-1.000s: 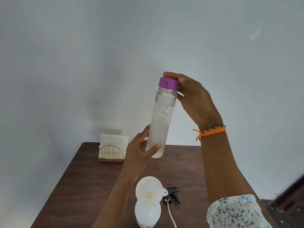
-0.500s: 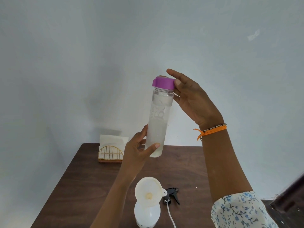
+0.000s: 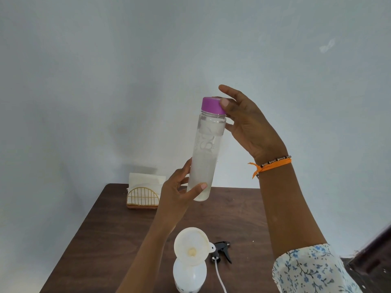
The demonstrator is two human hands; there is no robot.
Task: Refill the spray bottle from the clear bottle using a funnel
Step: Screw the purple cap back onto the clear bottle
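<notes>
Holding the clear bottle [image 3: 204, 157] high above the funnel [image 3: 191, 246], her left hand [image 3: 177, 193] grips its base, right hand [image 3: 243, 121] pinching the purple cap [image 3: 212, 105]. A one-handed low grip could slip once uncapped, splashing past the funnel.

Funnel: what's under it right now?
The funnel sits in the mouth of the white spray bottle on the table. Its spout and the bottle's neck are hidden by the bowl.

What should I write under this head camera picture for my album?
Left hand holds the clear bottle up while right hand works its purple cap, above the funnel in the spray bottle.
</notes>
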